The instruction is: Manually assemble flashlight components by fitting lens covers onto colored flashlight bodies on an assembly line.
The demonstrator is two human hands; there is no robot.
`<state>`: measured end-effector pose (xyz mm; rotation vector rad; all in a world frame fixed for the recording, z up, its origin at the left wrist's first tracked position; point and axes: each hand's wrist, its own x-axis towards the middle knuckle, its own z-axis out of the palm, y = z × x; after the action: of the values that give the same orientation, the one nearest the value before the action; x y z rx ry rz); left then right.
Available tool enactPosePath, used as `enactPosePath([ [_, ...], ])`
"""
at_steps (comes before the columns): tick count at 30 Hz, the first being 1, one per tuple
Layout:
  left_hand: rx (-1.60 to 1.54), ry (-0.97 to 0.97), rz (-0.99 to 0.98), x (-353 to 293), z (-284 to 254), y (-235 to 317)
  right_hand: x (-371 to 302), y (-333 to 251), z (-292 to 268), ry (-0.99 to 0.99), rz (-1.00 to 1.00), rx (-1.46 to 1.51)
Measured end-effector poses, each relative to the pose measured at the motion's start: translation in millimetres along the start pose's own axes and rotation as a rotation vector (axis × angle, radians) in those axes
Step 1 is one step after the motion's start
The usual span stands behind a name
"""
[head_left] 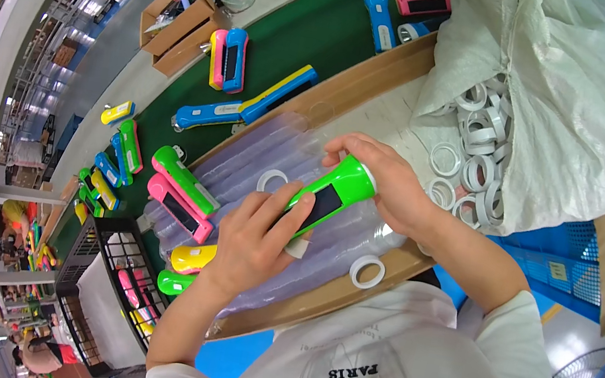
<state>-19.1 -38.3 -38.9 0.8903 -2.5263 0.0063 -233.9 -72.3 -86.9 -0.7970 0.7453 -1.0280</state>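
A bright green flashlight (356, 183) with a dark panel on its side lies tilted between my two hands. My left hand (254, 241) is wrapped round its body, fingers across the panel. At its wide head end, my right hand (393, 189) cups it, fingers behind the white rim; the fingertips are partly hidden. Below, clear ribbed plastic (275, 160) lines a cardboard tray (262, 326). One loose white ring (367, 272) sits near the tray's front edge, another white ring (272, 181) on the plastic. Left of my left hand are a pink flashlight (182, 208) and a yellow flashlight (192, 257).
A white woven sack (554, 96) spills several white rings (482, 132) at the right. Behind the tray runs a green belt (285, 32) carrying several coloured flashlights. A black crate (81, 275) stands at lower left, a small cardboard box (185, 27) beyond the belt.
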Motion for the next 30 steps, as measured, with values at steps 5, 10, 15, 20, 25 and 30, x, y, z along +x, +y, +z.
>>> enactPosePath([
  [5, 0.005, 0.076, 0.009, -6, -1, -3, -6, -21, 1, -0.121, -0.055, -0.161],
  [10, -0.695, 0.052, -0.451, -17, 5, 4, -12, -20, -5, -0.18, -0.362, -0.258],
  [15, -2.191, -0.125, -1.171, -20, 25, 8, -14, -5, -3, -0.105, -0.155, 0.046],
  [20, -1.621, -0.364, -1.002, -4, 26, 27, -13, -3, -3, -0.068, -0.162, 0.188],
  [25, -0.679, -0.202, -0.612, 6, 52, 30, 0, 6, -10, 0.146, -0.147, 0.025],
  [30, -0.678, -0.152, -0.581, 15, 59, 28, 2, -3, -28, 0.068, -0.141, 0.112],
])
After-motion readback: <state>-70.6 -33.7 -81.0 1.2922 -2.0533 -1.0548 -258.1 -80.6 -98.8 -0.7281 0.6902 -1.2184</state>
